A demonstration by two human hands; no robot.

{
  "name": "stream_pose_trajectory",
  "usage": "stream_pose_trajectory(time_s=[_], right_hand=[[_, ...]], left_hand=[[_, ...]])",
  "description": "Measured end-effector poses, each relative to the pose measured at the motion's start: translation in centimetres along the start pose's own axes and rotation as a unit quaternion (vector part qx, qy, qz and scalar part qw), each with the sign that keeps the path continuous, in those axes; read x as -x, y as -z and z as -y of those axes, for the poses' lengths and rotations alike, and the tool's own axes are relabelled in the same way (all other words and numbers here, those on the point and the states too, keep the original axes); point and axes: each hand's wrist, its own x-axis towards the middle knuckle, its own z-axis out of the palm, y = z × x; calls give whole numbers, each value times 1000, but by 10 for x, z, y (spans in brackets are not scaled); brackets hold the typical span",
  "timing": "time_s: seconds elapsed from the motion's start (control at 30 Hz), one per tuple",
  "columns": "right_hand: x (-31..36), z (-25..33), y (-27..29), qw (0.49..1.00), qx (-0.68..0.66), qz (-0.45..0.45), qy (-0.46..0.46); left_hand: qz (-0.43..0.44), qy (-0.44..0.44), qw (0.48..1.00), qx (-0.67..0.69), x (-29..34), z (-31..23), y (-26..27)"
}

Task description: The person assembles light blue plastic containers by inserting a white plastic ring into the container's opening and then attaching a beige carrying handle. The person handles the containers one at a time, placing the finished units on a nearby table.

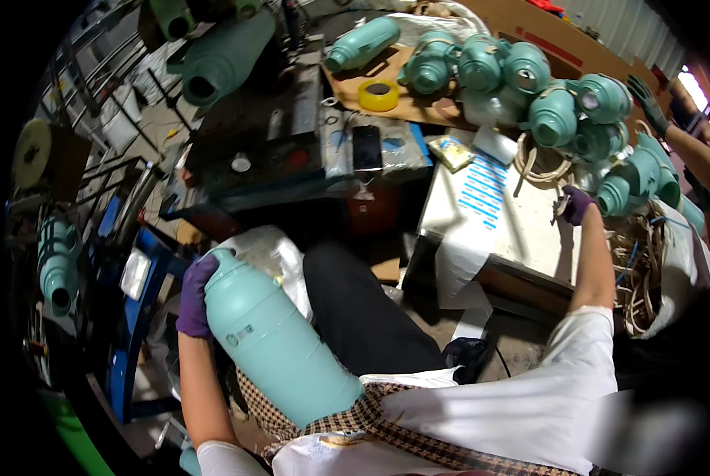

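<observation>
My left hand (pixel 198 295), in a purple glove, grips the neck end of a pale turquoise vacuum flask body (pixel 279 341). The flask leans across my lap, its base against my checked apron (pixel 371 416). My right hand (pixel 578 206), also gloved in purple, is stretched out over the right edge of a white-topped table (pixel 529 230). Its fingers are closed around a small dark thing I cannot make out. Just beyond that hand lies a coil of pale strap (pixel 541 168). A sheet of blue-printed labels (pixel 486 190) is spread to its left, trailing off the front edge.
Several turquoise flask bodies (pixel 479 63) crowd the back right. A co-worker's gloved hand (pixel 647 101) reaches beside them. Yellow tape (pixel 379 95) and a phone (pixel 367 148) lie on the dark bench. A sack of straps (pixel 648 270) stands right; a blue metal frame (pixel 132 325), left.
</observation>
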Motion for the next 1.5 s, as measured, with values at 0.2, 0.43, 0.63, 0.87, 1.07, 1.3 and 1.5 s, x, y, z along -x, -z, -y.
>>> stream_pose_trajectory(time_s=[0.2, 0.43, 0.63, 0.87, 1.07, 1.3, 1.5], right_hand=[[-40, 15, 57, 928, -276, 116, 221], [-25, 35, 31, 868, -123, -20, 480], [-33, 16, -24, 845, -121, -64, 517], [-42, -33, -49, 728, -44, -301, 614], [179, -14, -158, 427, 209, -303, 826], [424, -186, -376, 738, -222, 576, 273], [479, -262, -466, 734, 14, 572, 365]], left_hand=[[50, -6, 999, -15, -4, 4, 18], [9, -43, 994, -103, 11, 19, 36], [-35, -176, 948, -262, 34, 20, 53], [-53, -46, 993, 92, 64, 14, 49], [-12, -23, 994, 107, 55, 2, 35], [109, -109, 977, 149, 31, -5, -2], [171, -174, 970, 12, 45, -39, 0]])
